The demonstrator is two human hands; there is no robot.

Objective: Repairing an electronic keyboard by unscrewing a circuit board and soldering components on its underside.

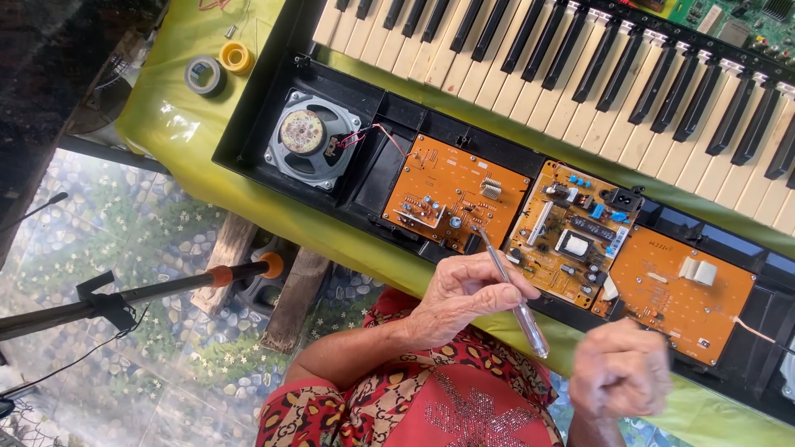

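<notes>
Gripping a screwdriver (511, 285), left hand (464, 294) probes orange board (454, 192); right hand (621, 371) blurred, clenched.

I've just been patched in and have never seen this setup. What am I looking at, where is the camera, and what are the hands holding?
One picture, from a camera on the person's head, looking down. An opened keyboard lies on a yellow-green cloth, showing a round speaker and three orange circuit boards. The left hand holds a clear-handled screwdriver, its tip on the leftmost board. The right hand is a blurred, closed fist; I cannot tell if it holds anything. Two tape rolls sit at the cloth's far corner.
</notes>
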